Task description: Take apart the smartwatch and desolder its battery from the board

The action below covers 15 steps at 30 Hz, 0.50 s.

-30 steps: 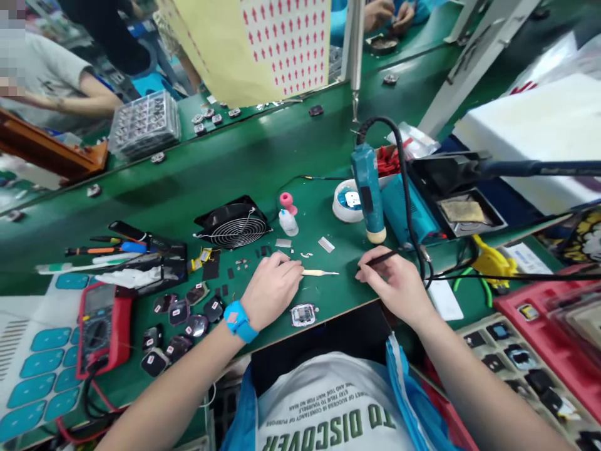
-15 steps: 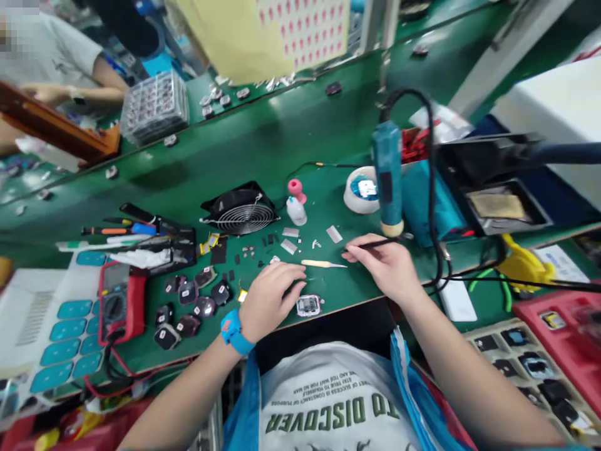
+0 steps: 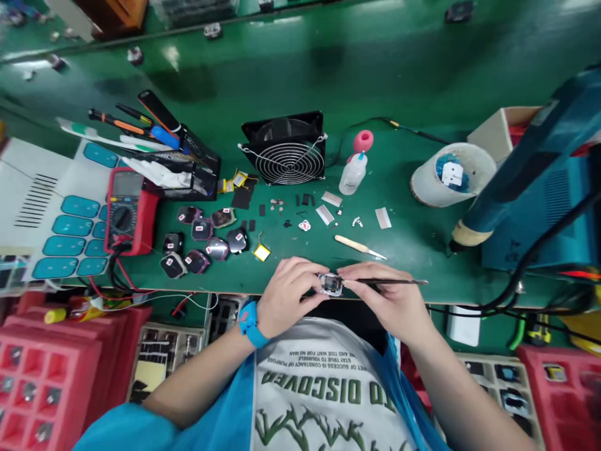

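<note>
Near the front edge of the green bench, my left hand (image 3: 292,293) pinches the side of a small open device (image 3: 330,284) with its inner parts showing. My right hand (image 3: 387,291) is closed on a thin dark tool (image 3: 399,281), its tip at the device's right side. Beyond my hands lies a tool with a cream handle (image 3: 353,243) and a metal tip. Small metal plates (image 3: 324,215) and a yellow battery (image 3: 261,252) rest on the bench.
A fan (image 3: 288,153) and a white bottle (image 3: 353,173) stand farther back. Several watch-like units (image 3: 217,248) and a red multimeter (image 3: 128,213) are at left. A white tub (image 3: 451,175) and a blue hot-air handle (image 3: 521,169) are at right.
The device has been lifted off the bench into my left hand. My right hand has brought the dark tool to it. The view has tipped downward and nearer.
</note>
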Each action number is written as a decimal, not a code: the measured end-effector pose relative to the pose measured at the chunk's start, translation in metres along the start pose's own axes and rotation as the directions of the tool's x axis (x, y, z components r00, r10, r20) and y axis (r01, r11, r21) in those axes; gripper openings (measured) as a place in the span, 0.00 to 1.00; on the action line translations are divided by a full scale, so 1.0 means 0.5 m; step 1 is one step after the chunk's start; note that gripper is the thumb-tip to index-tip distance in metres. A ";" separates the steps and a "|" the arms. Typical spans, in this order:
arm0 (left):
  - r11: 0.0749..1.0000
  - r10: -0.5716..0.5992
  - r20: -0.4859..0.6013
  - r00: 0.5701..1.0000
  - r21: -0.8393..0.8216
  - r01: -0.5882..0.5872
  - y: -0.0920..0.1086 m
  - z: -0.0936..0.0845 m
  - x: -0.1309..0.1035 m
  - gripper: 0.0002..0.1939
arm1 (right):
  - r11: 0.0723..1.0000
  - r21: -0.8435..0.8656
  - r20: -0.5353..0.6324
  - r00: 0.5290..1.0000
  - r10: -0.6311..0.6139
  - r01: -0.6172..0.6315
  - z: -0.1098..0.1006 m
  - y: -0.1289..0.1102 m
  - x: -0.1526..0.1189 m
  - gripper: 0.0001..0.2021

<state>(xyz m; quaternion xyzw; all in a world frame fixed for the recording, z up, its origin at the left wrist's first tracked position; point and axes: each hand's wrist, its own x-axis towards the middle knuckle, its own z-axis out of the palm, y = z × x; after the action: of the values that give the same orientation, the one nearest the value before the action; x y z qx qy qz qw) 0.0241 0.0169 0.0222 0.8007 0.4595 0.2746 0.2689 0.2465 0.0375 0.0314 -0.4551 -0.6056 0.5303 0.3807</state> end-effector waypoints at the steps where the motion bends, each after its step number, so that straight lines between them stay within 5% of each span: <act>1: 1.000 -0.002 0.009 1.000 -0.010 0.002 0.000 -0.002 0.001 0.08 | 1.000 -0.017 0.026 1.000 0.004 -0.003 0.002 -0.002 0.009 0.05; 5: 0.998 -0.026 0.045 0.999 -0.049 0.029 -0.003 -0.008 0.000 0.09 | 0.998 -0.055 0.105 0.994 0.001 0.005 0.003 -0.006 0.026 0.07; 15: 0.995 -0.034 0.032 0.999 -0.092 0.037 -0.007 -0.010 0.003 0.11 | 0.991 -0.125 0.098 0.993 0.060 -0.047 0.014 -0.016 0.040 0.07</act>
<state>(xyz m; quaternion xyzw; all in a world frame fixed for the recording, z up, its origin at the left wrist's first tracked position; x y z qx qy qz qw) 0.0190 0.0204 0.0237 0.7834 0.4562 0.2783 0.3174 0.2329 0.0545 0.0380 -0.4663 -0.6430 0.5246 0.3066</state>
